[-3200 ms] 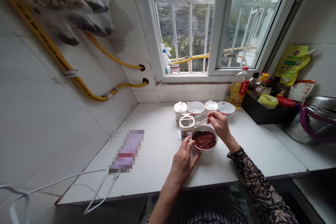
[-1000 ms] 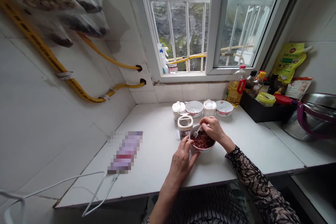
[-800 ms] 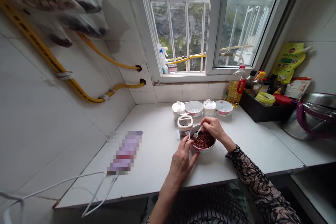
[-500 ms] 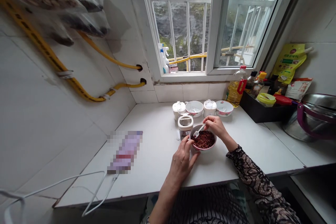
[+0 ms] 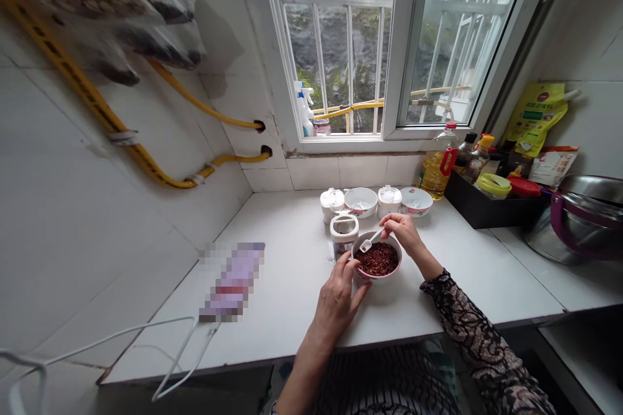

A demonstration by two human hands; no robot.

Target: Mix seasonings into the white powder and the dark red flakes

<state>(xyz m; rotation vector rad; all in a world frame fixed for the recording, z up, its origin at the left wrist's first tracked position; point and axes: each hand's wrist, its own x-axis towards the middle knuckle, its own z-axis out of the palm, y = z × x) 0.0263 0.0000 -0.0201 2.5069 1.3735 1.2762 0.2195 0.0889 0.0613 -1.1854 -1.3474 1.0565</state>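
Observation:
A small white bowl (image 5: pixel 374 277) with a pink pattern stands on the counter, holding dark red, peppercorn-like bits (image 5: pixel 380 260). My left hand (image 5: pixel 337 292) grips its left side, thumb low on the front and fingers at the rim. Between the closed fingers of my right hand (image 5: pixel 401 232) is the handle of a small white spoon (image 5: pixel 368 244). The spoon's head is over the far left part of the bowl, with a few bits on it. Directly behind and left of the bowl is an open seasoning jar (image 5: pixel 344 237) with a white rim; its contents are hard to make out.
Two lidded white jars (image 5: pixel 333 203) (image 5: pixel 389 201) and two bowls (image 5: pixel 361 201) (image 5: pixel 416 201) line the back. An oil bottle (image 5: pixel 439 165), a dark box (image 5: pixel 479 204) of condiments and a metal pot (image 5: pixel 579 224) stand right. A wire rack (image 5: pixel 175 363) juts over the left edge.
The spoon has shifted slightly right and up from the bits, along with my right hand. My left hand and the bowl stay as they were.

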